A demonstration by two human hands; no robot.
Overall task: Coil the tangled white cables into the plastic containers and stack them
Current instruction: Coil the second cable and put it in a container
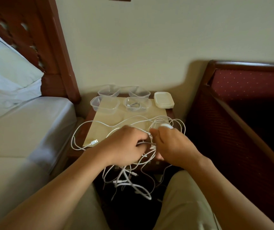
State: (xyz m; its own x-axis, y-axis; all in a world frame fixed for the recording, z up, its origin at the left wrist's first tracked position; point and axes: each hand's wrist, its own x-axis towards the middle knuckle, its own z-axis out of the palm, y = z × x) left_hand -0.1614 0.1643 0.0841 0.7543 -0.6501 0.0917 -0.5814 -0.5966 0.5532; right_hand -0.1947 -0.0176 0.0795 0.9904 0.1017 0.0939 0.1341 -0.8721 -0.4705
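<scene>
We sit between a bed (25, 130) on our left and a dark red upholstered chair (249, 113) on our right, facing a small wooden worktop (81, 130) set against the wall, with a pale mat (133, 117) lying on it. The tangled white cables (129, 180) spread in loops across the near half of the mat and hang off the worktop's front edge down between our knees; one USB plug (94, 142) lies on the mat's near left corner. Our left hand (124, 146) curls its fingers around a bunch of strands at the front edge of the worktop. Our right hand (171, 143), just beside it, pinches strands of the same bunch, and a loop rises beyond its fingertips. Well behind both hands stand four clear plastic containers (104, 105) in two rows at the back of the worktop; the near right container (137, 104) holds a small coiled cable (133, 105). A stack of pale lids (164, 99) sits just to their right.
</scene>
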